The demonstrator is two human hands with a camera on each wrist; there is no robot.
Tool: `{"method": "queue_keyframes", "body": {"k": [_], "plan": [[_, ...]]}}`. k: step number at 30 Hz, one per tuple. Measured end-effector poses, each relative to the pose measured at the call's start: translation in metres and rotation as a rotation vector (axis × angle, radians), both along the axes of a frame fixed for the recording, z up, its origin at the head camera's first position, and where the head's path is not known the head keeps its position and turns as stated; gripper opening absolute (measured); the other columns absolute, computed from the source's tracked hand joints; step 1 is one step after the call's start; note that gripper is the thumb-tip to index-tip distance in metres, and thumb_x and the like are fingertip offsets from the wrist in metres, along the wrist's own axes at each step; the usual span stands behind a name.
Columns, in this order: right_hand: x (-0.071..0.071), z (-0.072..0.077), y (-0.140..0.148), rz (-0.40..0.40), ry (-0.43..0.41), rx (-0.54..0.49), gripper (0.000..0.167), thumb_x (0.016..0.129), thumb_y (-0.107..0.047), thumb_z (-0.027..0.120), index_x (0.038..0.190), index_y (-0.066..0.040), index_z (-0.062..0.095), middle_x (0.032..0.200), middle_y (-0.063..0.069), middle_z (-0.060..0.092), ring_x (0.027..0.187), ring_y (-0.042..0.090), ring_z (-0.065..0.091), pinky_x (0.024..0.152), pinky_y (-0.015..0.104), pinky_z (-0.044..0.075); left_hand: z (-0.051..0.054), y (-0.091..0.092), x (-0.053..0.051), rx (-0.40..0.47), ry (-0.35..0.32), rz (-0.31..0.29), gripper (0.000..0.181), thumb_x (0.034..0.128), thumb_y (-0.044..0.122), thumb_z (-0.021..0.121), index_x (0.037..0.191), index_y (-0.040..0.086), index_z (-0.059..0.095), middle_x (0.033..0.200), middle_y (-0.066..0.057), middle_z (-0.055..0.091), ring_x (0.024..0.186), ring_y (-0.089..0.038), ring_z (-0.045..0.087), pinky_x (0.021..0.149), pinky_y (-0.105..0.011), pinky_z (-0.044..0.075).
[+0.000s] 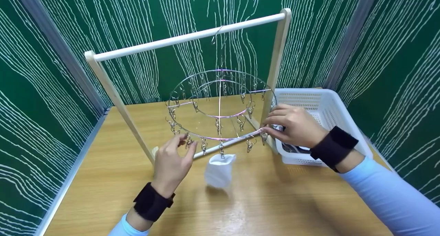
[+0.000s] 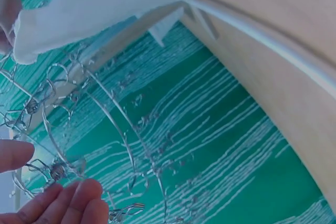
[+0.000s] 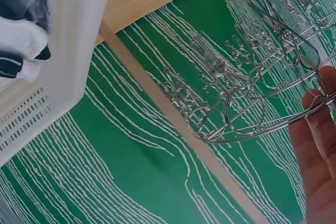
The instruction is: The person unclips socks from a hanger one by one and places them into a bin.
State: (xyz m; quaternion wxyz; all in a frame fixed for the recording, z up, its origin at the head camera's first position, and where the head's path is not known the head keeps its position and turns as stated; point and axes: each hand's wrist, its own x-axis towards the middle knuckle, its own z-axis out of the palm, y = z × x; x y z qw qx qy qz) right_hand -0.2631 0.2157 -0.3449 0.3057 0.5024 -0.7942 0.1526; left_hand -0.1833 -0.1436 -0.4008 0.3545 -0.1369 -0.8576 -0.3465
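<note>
A round metal clip hanger (image 1: pixel 220 117) with two rings and many dangling clips hangs by its hook from a rack's top bar. From a front clip hangs a white sock (image 1: pixel 220 172), its cuff upward; it looms large in the left wrist view. My right hand (image 1: pixel 292 124) pinches the outer ring at its right side; the right wrist view shows the fingers (image 3: pixel 317 129) around the wire. At the front left my left hand (image 1: pixel 173 162) has its thumb and fingers spread on either side of a clip (image 2: pixel 56 171), with a gap visible before the thumb.
The wooden rack (image 1: pixel 115 95) stands on the table, with a low crossbar behind the sock. A white plastic basket (image 1: pixel 326 160) at the right holds dark, grey and white fabric items (image 3: pixel 21 35). Green walls with white streaks enclose the table.
</note>
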Motion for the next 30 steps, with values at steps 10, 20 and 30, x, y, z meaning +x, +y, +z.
{"method": "queue_keyframes", "body": {"k": [10, 20, 30], "plan": [[0.011, 0.001, -0.009, -0.05, 0.037, 0.018, 0.012, 0.09, -0.019, 0.087, 0.093, -0.008, 0.083, 0.086, 0.006, 0.08, 0.083, 0.025, 0.072, 0.071, 0.04, 0.064, 0.004, 0.002, 0.009, -0.032, 0.179, -0.005, 0.029, 0.0897, 0.007, 0.085, 0.111, -0.004, 0.068, 0.102, -0.016, 0.073, 0.094, -0.03, 0.068, 0.082, -0.044, 0.06], [0.016, 0.004, -0.014, -0.085, 0.028, 0.022, 0.012, 0.091, -0.02, 0.086, 0.093, -0.008, 0.082, 0.084, 0.005, 0.079, 0.079, 0.024, 0.069, 0.067, 0.038, 0.062, 0.004, 0.017, 0.016, -0.047, 0.196, -0.225, 0.026, 0.0839, 0.006, 0.091, 0.099, 0.0, 0.072, 0.091, -0.011, 0.076, 0.078, -0.022, 0.073, 0.07, -0.033, 0.065], [0.018, 0.006, -0.019, -0.097, 0.02, 0.023, 0.014, 0.092, -0.02, 0.087, 0.093, -0.007, 0.083, 0.083, 0.006, 0.079, 0.078, 0.025, 0.069, 0.065, 0.038, 0.062, 0.005, 0.027, 0.012, -0.073, -0.026, -0.262, 0.034, 0.0904, 0.016, 0.089, 0.114, -0.005, 0.076, 0.11, -0.02, 0.081, 0.101, -0.033, 0.081, 0.089, -0.046, 0.067]]}}
